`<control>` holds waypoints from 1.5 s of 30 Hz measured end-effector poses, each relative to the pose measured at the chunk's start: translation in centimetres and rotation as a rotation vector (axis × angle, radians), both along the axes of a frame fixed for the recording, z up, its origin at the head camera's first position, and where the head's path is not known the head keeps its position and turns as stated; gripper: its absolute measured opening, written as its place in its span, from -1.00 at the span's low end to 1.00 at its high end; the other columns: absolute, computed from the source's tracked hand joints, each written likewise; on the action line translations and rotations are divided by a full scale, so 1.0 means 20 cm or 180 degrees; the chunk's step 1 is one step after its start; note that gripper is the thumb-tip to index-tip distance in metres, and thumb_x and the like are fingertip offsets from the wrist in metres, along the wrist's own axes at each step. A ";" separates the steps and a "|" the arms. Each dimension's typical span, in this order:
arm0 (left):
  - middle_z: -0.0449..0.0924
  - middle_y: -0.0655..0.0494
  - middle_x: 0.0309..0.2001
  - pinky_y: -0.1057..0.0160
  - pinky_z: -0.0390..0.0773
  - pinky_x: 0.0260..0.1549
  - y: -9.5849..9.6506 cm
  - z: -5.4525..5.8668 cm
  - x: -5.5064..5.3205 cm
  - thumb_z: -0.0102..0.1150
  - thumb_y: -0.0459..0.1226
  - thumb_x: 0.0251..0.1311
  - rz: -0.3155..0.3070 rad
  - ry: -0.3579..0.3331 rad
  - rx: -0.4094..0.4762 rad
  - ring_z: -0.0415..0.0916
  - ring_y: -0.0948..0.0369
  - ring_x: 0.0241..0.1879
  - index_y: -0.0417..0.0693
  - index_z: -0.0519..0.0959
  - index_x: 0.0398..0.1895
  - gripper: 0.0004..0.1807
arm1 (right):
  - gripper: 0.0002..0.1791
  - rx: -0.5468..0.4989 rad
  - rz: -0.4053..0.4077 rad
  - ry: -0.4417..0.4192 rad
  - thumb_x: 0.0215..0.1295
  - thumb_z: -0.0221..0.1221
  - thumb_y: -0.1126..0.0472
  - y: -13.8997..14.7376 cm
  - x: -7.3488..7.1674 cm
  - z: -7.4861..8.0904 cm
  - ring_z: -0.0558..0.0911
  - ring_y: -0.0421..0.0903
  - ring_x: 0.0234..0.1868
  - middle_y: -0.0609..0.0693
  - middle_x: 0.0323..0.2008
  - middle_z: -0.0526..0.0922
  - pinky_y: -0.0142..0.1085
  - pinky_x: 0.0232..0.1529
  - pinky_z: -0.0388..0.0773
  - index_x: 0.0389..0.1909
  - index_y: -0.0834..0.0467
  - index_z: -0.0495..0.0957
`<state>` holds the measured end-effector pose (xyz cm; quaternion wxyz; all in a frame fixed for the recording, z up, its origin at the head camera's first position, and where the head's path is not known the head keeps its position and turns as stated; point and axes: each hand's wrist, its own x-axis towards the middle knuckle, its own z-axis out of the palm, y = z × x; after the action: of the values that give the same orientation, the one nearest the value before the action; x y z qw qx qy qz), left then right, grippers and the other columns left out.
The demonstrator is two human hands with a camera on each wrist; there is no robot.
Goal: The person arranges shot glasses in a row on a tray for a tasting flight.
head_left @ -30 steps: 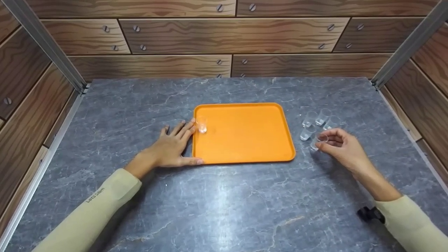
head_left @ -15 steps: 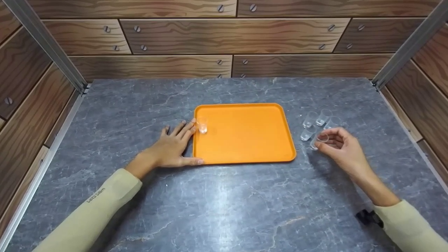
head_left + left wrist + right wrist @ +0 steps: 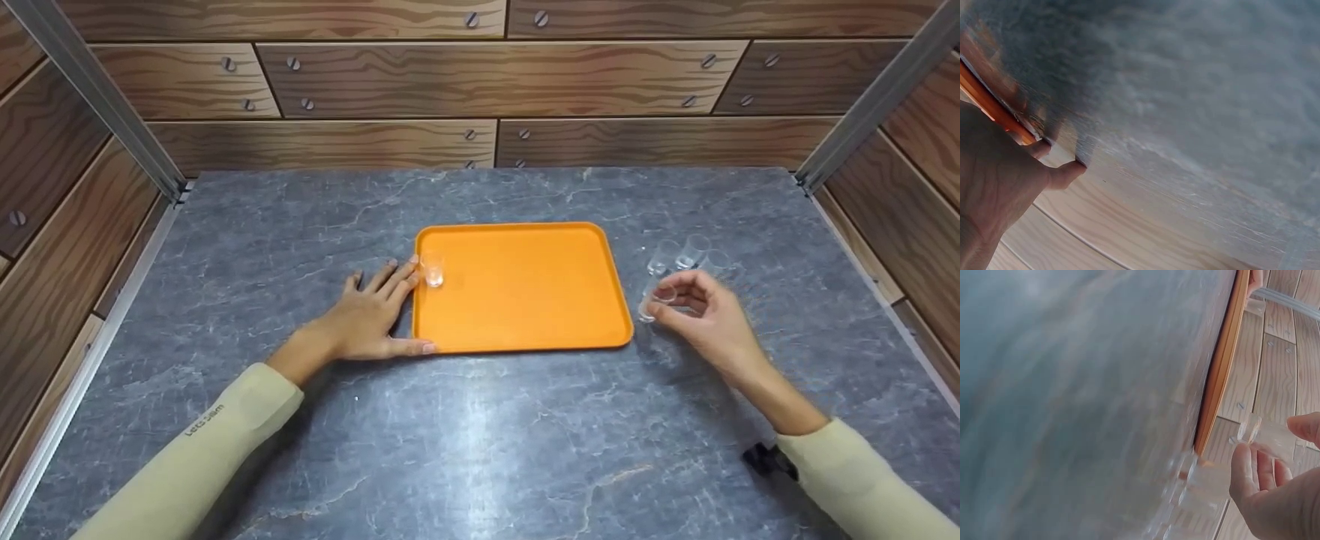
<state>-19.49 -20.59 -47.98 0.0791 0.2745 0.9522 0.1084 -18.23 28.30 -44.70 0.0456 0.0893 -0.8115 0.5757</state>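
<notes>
Between the thumb and fingers of my right hand [image 3: 711,322] is a small clear shot glass [image 3: 646,307], right of the orange tray [image 3: 525,289]. The right wrist view shows this held shot glass [image 3: 1272,437] raised off the table. Just behind the hand, several matching shot glasses [image 3: 663,258] stand on the table, one partly hidden by the fingers. My left hand [image 3: 367,319] lies with spread fingers at the tray's left side, fingertips on the rim and thumb at the front left corner. Near those fingertips, one shot glass [image 3: 433,271] stands on the tray.
A grey marbled table [image 3: 480,435] bears everything. Wood-patterned panels [image 3: 495,79] enclose it at the back and both sides, with metal posts [image 3: 112,97] at the rear corners.
My right hand has lifted its shot glass away from the group and moved left toward the tray. The left hand and the tray stay where they were.
</notes>
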 end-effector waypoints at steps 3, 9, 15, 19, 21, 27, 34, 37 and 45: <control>-0.28 -0.06 0.79 -0.70 -0.03 0.35 0.00 0.00 0.00 -0.02 0.60 0.30 0.0000 -0.0016 0.0014 -0.18 -0.26 0.70 -0.13 -0.07 0.81 0.34 | -0.63 0.0078 0.0110 -0.0003 0.38 0.46 0.42 -0.04 -0.01 0.00 0.72 -0.17 -0.08 0.13 -0.08 0.72 -0.41 0.01 0.61 0.09 0.45 0.57; -0.31 -0.05 0.80 -0.71 -0.04 0.34 0.01 0.00 0.00 -0.02 0.60 0.31 -0.0004 -0.0060 0.0020 -0.19 -0.25 0.71 -0.12 -0.09 0.81 0.34 | -0.60 0.0140 0.0204 -0.0052 0.41 0.47 0.36 -0.10 -0.02 0.00 0.71 -0.16 -0.03 0.21 0.02 0.69 -0.42 0.05 0.60 0.12 0.43 0.57; -0.30 -0.05 0.79 -0.68 -0.05 0.36 0.00 0.00 0.00 -0.03 0.61 0.29 -0.0012 -0.0028 0.0013 -0.20 -0.24 0.71 -0.13 -0.08 0.81 0.34 | -0.63 0.0084 0.0261 -0.0091 0.39 0.46 0.40 -0.17 -0.03 0.00 0.72 -0.11 -0.06 0.25 0.02 0.68 -0.40 0.00 0.64 0.10 0.42 0.57; -0.30 -0.05 0.79 -0.66 -0.06 0.39 0.00 0.00 0.00 -0.03 0.61 0.30 -0.0007 -0.0012 0.0017 -0.21 -0.22 0.72 -0.13 -0.09 0.81 0.34 | -0.66 0.0060 0.0308 -0.0043 0.37 0.44 0.44 -0.22 -0.05 0.00 0.72 -0.10 -0.05 0.25 0.00 0.69 -0.38 0.02 0.65 0.07 0.43 0.57; -0.29 -0.06 0.79 -0.65 -0.06 0.40 0.00 0.00 0.01 -0.03 0.60 0.30 -0.0008 -0.0008 0.0027 -0.21 -0.22 0.72 -0.14 -0.09 0.81 0.34 | -0.66 0.0032 0.0340 -0.0030 0.36 0.43 0.46 -0.25 -0.07 -0.01 0.72 -0.09 -0.05 0.26 -0.02 0.70 -0.35 0.02 0.65 0.07 0.44 0.57; -0.26 -0.08 0.79 -0.65 -0.06 0.39 0.00 0.00 0.01 -0.02 0.60 0.31 -0.0028 0.0014 0.0041 -0.19 -0.24 0.71 -0.14 -0.07 0.81 0.34 | -0.68 0.0002 0.0436 -0.0023 0.34 0.42 0.48 -0.34 -0.10 -0.01 0.72 -0.07 -0.04 0.23 -0.01 0.71 -0.31 0.04 0.65 0.04 0.42 0.57; -0.28 -0.05 0.79 -0.64 -0.07 0.41 -0.01 0.00 0.01 -0.02 0.60 0.31 -0.0003 -0.0013 0.0031 -0.20 -0.23 0.72 -0.13 -0.09 0.81 0.34 | -0.68 -0.0009 0.0574 0.0014 0.32 0.43 0.48 -0.46 -0.14 0.01 0.71 0.01 -0.02 0.24 0.00 0.72 -0.31 0.09 0.65 0.03 0.40 0.58; -0.32 -0.02 0.80 -0.63 -0.09 0.41 -0.01 0.01 0.01 -0.01 0.60 0.30 0.0016 -0.0051 0.0018 -0.24 -0.21 0.72 -0.10 -0.13 0.82 0.34 | -0.68 -0.0092 0.0620 0.0038 0.29 0.43 0.50 -0.52 -0.15 0.01 0.71 0.02 -0.03 0.23 -0.02 0.73 -0.32 0.08 0.65 0.01 0.40 0.58; -0.28 -0.05 0.80 -0.64 -0.07 0.41 0.00 0.01 0.01 -0.03 0.60 0.31 -0.0018 -0.0013 0.0020 -0.20 -0.24 0.71 -0.13 -0.10 0.81 0.34 | -0.69 -0.0156 0.0697 0.0007 0.28 0.43 0.48 -0.67 -0.18 -0.01 0.70 0.02 -0.03 0.23 -0.02 0.74 -0.31 0.06 0.64 -0.02 0.37 0.58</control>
<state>-19.30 -20.66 -47.74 0.0805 0.2772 0.9509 0.1118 -21.80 14.93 -44.98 -0.0145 0.1769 -0.7825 0.5968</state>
